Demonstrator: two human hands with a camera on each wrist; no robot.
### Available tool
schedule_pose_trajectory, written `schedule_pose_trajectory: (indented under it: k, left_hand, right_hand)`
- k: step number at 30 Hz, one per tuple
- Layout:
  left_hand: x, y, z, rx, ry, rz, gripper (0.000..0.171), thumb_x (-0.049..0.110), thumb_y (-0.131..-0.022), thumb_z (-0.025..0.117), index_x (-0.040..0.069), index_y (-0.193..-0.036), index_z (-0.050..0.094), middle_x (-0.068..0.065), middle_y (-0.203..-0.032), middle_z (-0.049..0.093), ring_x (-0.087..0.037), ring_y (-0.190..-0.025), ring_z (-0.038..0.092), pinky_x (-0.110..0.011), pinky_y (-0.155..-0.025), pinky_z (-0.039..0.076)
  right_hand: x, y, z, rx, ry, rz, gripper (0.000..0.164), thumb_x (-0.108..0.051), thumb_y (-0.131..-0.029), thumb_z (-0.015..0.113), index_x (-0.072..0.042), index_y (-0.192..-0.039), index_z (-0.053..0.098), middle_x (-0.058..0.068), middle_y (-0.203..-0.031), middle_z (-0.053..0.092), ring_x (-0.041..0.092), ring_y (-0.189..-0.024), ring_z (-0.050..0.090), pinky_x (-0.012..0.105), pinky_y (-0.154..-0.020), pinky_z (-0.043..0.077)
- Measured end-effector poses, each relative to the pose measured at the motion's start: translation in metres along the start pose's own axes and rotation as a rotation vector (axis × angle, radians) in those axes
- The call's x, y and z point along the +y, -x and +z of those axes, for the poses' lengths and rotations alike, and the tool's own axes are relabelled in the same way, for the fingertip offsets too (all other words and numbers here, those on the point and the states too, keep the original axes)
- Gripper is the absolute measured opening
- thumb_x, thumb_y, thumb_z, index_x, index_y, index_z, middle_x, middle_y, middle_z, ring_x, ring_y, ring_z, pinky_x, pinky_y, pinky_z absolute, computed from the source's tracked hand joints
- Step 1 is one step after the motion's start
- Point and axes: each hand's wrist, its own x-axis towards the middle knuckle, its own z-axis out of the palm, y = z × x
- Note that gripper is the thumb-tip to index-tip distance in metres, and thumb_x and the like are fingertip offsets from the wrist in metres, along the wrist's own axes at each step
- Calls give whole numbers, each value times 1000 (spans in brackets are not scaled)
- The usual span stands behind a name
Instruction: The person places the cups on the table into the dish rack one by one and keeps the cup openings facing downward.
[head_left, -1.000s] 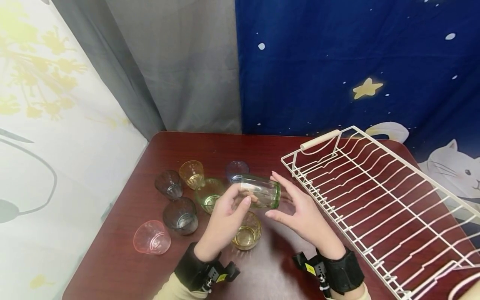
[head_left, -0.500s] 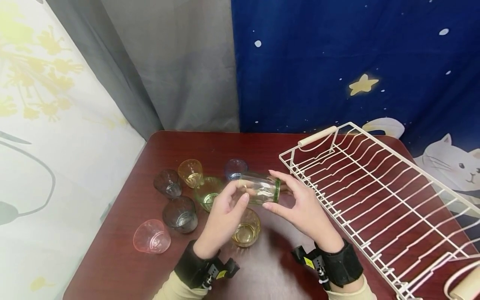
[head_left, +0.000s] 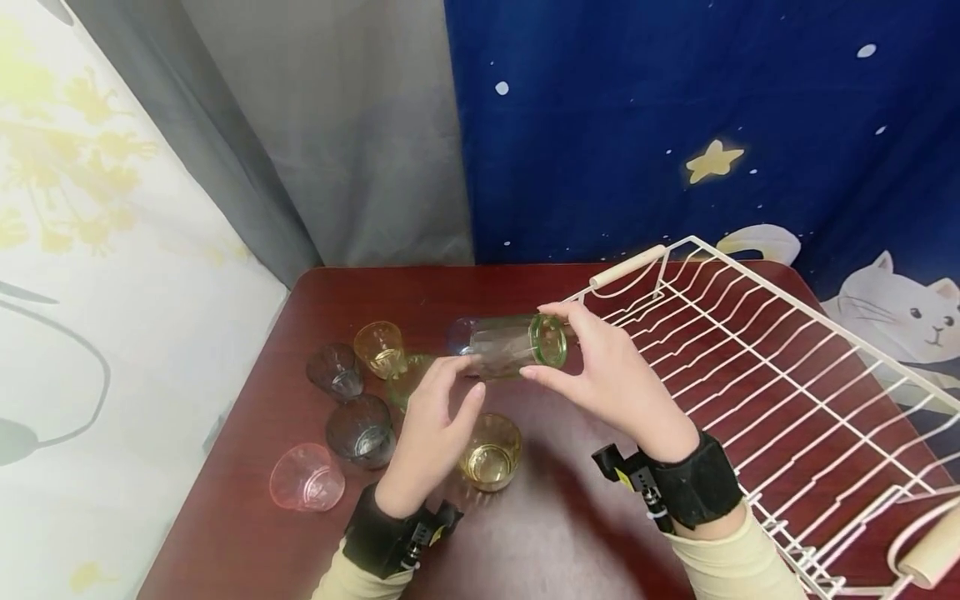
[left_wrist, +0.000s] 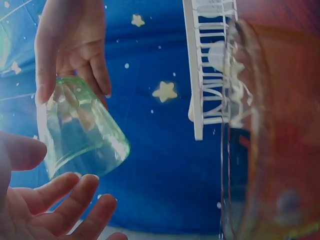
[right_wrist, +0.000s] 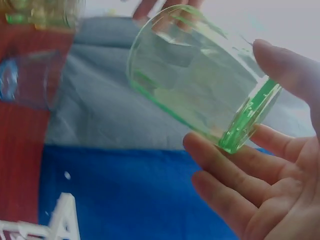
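A pale green drinking glass [head_left: 502, 346] lies sideways in the air above the table, its thick base turned right. My right hand [head_left: 609, 375] pinches it near the base between thumb and fingers; the right wrist view shows the glass [right_wrist: 190, 80] tilted in that grip. Just below the rim end is my left hand [head_left: 435, 425], its thumb and fingers spread. In the left wrist view its fingertips [left_wrist: 87, 185] come right up to the glass rim. A yellow glass [head_left: 491, 454] stands upright on the table between my forearms.
On the table's left stand a pink glass [head_left: 307, 479], two dark grey glasses, one of them [head_left: 360, 433] nearer, an amber glass [head_left: 380, 346] and a partly hidden green glass [head_left: 405, 379]. A blue glass [head_left: 461, 333] is behind. A white wire rack [head_left: 795, 392] fills the right side.
The held glass has risen and turned so its base faces the head camera more. My left hand's fingers have loosened from around it and dropped away slightly; the right hand has moved up.
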Motion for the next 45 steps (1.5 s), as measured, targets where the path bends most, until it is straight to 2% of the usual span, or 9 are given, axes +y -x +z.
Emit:
schedule_pose_trajectory:
  k: [5, 10, 14, 19, 23, 29, 34, 38, 45]
  left_hand:
    - [-8, 8, -5, 4, -84, 29, 29, 17, -92, 63, 14, -121, 62, 1, -121, 63, -13, -118, 59, -36, -101, 49]
    - [-13, 16, -4, -54, -203, 88, 27, 19, -90, 67, 11, -116, 65, -2, -119, 63, -16, -115, 61, -35, -100, 50]
    - [-15, 23, -1, -150, -280, 172, 26, 22, -87, 71, 13, -111, 66, 2, -111, 65, -12, -108, 63, -31, -94, 52]
    - [-20, 32, 4, -303, -322, 302, 30, 29, -82, 75, 17, -108, 65, 6, -108, 65, -8, -106, 62, -27, -91, 54]
    - [-21, 39, 7, -370, -359, 339, 32, 34, -80, 76, 19, -107, 65, 7, -105, 65, -7, -102, 63, -27, -87, 54]
    - [-22, 44, 14, -409, -416, 349, 32, 34, -79, 78, 19, -103, 64, 7, -95, 64, -5, -87, 61, -25, -78, 54]
    - [-23, 47, 18, -438, -471, 340, 32, 39, -80, 76, 20, -103, 64, 7, -99, 67, -7, -93, 65, -27, -82, 55]
    - [-23, 49, 21, -414, -521, 353, 27, 38, -82, 74, 20, -100, 65, 7, -98, 68, -9, -94, 66, -29, -83, 55]
    - [-22, 53, 27, -360, -562, 401, 15, 30, -83, 72, 20, -90, 63, 8, -86, 64, -9, -83, 64, -28, -73, 53]
  right_hand:
    - [1, -16, -15, 10, 63, 17, 66, -36, -79, 79, -9, -133, 52, 12, -128, 63, 28, -111, 64, 45, -93, 52]
    - [8, -30, -30, 55, 161, 93, 63, -36, -82, 76, -10, -135, 52, 15, -129, 63, 33, -113, 63, 48, -93, 51]
    - [20, -37, -40, 107, 243, 149, 64, -35, -81, 76, -10, -135, 53, 18, -130, 62, 38, -114, 61, 52, -92, 49]
    - [33, -47, -49, 143, 269, 200, 64, -34, -79, 77, -9, -133, 54, 21, -125, 63, 41, -112, 60, 55, -88, 49]
    - [43, -54, -53, 157, 272, 248, 64, -35, -79, 77, -9, -133, 54, 20, -123, 64, 41, -109, 60, 56, -85, 48]
    - [60, -63, -61, 153, 285, 330, 66, -38, -80, 76, -9, -135, 54, 23, -124, 64, 45, -109, 59, 59, -83, 48]
    - [78, -69, -67, 116, 309, 400, 69, -40, -81, 74, -9, -138, 51, 27, -130, 59, 50, -113, 56, 61, -82, 47]
    - [90, -72, -74, 79, 333, 446, 71, -42, -82, 72, -9, -140, 49, 29, -131, 57, 52, -113, 55, 61, -81, 47]
    - [109, -74, -84, 22, 351, 511, 72, -46, -84, 69, -7, -141, 47, 31, -131, 55, 52, -114, 52, 62, -82, 46]
